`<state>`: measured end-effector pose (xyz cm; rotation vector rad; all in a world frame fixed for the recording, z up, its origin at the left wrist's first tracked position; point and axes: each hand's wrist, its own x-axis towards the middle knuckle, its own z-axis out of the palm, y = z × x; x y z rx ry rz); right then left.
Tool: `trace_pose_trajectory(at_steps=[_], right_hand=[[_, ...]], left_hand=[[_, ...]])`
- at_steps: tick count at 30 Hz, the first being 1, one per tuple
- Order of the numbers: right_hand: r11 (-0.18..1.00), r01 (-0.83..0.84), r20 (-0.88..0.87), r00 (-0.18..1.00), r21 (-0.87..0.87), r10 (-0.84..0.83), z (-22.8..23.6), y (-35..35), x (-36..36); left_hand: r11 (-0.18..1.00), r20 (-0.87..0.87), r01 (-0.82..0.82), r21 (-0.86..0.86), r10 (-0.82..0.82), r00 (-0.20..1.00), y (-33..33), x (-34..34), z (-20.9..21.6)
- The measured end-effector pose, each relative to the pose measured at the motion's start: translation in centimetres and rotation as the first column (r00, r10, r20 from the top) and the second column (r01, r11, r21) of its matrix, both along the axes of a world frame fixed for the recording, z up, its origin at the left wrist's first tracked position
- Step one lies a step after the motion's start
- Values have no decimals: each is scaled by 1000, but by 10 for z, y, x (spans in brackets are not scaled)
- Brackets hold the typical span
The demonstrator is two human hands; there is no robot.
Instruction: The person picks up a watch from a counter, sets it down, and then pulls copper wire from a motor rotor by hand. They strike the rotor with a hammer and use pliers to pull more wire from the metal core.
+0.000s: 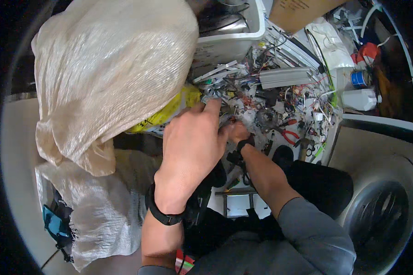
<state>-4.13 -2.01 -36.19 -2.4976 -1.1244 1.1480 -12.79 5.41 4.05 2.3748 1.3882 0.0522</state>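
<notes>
My left hand (192, 137) reaches over the scrap pile with its back toward me. Its fingers curl down and the thumb bends in; what they hold, if anything, is hidden. Just right of it and lower, my right hand (237, 132) is closed, with its grip also out of sight. Around both lie small scraps, wires and bits of plastic (248, 101). A round clear piece (266, 118) sits just beyond my right hand. Red-handled pliers (289, 134) lie to its right.
A large woven sack (119, 68) bulges at the left over a yellow bag (181, 103); another sack (105, 206) stands below. A white bin (225, 48) is at the back. A long metal strip (287, 78) lies on the scraps. A front-loading washing machine (383, 201) stands at the right.
</notes>
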Motion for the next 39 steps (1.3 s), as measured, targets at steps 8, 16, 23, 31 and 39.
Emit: trace_pose_trajectory(at_steps=[8, 16, 23, 31, 39], right_hand=[[964, 267, -225, 940, 10, -258, 21, -48, 42], [902, 134, -261, 965, 409, -25, 175, -65, 124], [810, -115, -8, 989, 575, 146, 405, -73, 160], [616, -140, 87, 990, 775, 115, 488, -94, 145], [586, -438, 257, 893, 682, 368, 506, -105, 172]], left_hand=[[995, 90, 95, -25, -92, 992, -1, 15, -8], [981, 218, 193, -7, -187, 958, -14, 40, 3], [860, 713, 278, -428, 132, 689, -42, 51, 19], [552, 822, 612, -566, 433, 370, -78, 80, 64], [530, 770, 607, -592, 593, 234, -84, 91, 28]])
